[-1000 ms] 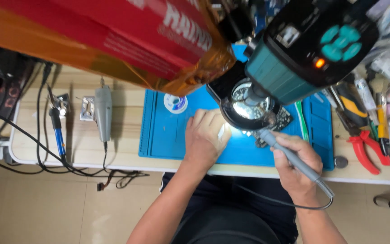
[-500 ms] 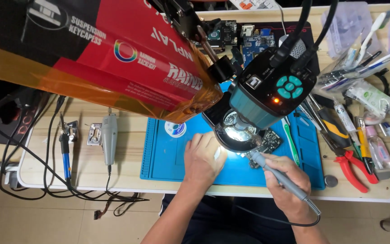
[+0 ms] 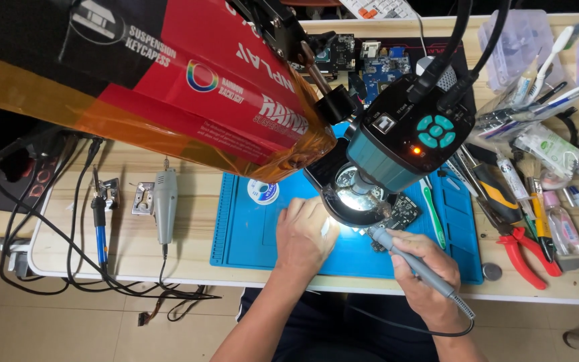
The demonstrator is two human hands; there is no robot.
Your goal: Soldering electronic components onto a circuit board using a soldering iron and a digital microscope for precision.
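Observation:
My left hand (image 3: 306,234) rests on the blue work mat (image 3: 249,231), fingers curled beside the lit spot under the teal microscope head (image 3: 397,151). Whether it holds anything is hidden. My right hand (image 3: 423,268) grips a grey pen-shaped soldering iron (image 3: 415,266), its tip pointing up-left toward a dark circuit board (image 3: 403,213) lying under the microscope's ring light (image 3: 356,196). A small solder spool (image 3: 263,192) sits on the mat to the left of my left hand.
A red and orange box (image 3: 169,80) hangs over the upper left. A grey rotary tool (image 3: 165,204) and a blue-handled iron (image 3: 100,228) lie left of the mat. Red pliers (image 3: 524,251), screwdrivers, tubes and bottles crowd the right side. Circuit boards (image 3: 363,57) sit at the back.
The view has tilted back, showing more of the bench's far side. Both hands stay at the board under the microscope, with the iron still in my right hand.

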